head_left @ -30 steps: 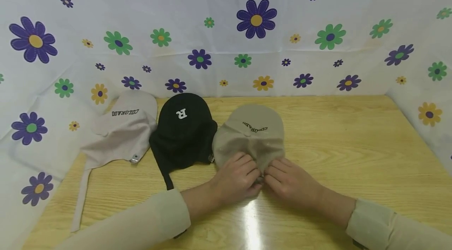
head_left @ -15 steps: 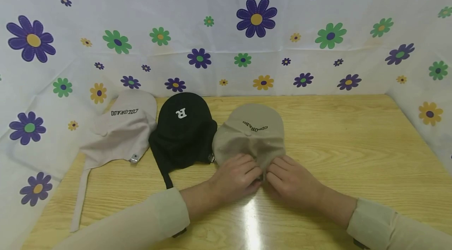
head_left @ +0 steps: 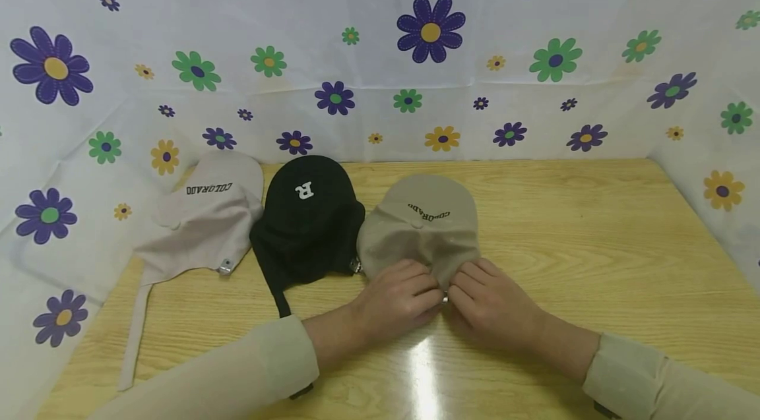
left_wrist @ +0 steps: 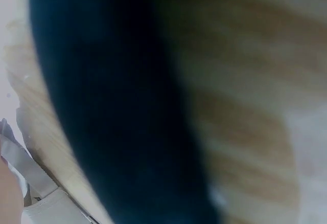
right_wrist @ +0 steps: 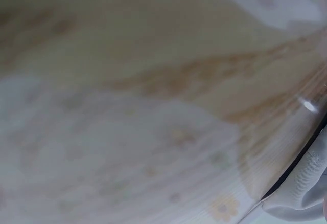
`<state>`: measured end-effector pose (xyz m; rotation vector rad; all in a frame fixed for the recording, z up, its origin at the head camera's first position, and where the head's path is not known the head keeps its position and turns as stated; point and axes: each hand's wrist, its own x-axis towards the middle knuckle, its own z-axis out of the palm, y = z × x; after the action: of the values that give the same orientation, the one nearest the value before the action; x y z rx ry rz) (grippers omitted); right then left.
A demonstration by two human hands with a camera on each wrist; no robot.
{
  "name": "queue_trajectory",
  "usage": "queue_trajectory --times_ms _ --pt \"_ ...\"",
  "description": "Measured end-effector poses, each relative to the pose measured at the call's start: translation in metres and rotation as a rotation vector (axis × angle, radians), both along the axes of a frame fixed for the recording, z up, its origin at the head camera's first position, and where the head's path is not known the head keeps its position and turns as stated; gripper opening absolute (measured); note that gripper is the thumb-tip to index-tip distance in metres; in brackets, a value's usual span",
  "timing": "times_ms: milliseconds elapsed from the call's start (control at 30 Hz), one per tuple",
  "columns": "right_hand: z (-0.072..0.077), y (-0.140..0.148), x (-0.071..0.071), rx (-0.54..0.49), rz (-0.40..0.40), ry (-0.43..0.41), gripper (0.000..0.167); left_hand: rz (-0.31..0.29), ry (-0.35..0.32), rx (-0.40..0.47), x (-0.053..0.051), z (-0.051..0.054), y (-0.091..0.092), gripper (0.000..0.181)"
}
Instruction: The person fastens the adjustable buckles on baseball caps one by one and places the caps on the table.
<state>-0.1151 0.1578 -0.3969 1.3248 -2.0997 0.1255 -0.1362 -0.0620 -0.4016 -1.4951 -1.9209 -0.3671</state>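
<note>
A tan baseball cap (head_left: 436,199) with "COLORADO" lettering lies on the table, its brim toward the backdrop. Both hands are at its near, back edge. My left hand (head_left: 394,295) grips the fabric there with curled fingers. Close beside it, my right hand (head_left: 495,304) pinches the cap's right back edge. A small glint of a metal buckle (head_left: 445,298) shows between the hands; the fingertips and most of the strap are hidden. The left wrist view catches a pale strap (left_wrist: 33,170) at lower left. Part of the grey-looking cap (right_wrist: 301,185) appears at right in the right wrist view.
Left of the tan cap lie a black cap (head_left: 311,222) with a white "R" and a pale pink cap (head_left: 204,222), its long strap (head_left: 138,334) trailing forward. Flower-printed cloth (head_left: 380,44) stands behind the wooden table (head_left: 594,242). A blurred dark band (left_wrist: 117,101) crosses the left wrist view.
Both hands stay at the tan cap's back edge. The right hand has shifted slightly right, and the left fingers have edged right, with the metal buckle now glinting between them. The other caps lie unmoved.
</note>
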Motion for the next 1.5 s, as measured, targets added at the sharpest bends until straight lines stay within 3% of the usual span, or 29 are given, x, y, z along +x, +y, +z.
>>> queue_trajectory --times_ms 933,1200,1500 --pt "-0.0022 0.0013 0.0003 -0.019 -0.061 -0.038 0.016 0.018 0.022 0.012 -0.0002 0.001 -0.0014 0.006" --pt "-0.0005 0.0007 0.001 -0.017 -0.086 -0.062 0.018 0.051 0.031 0.017 0.0007 0.0012 -0.0003 0.006" --pt "-0.0023 -0.0017 0.0002 -0.017 -0.026 -0.068 0.016 0.04 0.032 0.024 0.0014 0.002 -0.0007 0.008"
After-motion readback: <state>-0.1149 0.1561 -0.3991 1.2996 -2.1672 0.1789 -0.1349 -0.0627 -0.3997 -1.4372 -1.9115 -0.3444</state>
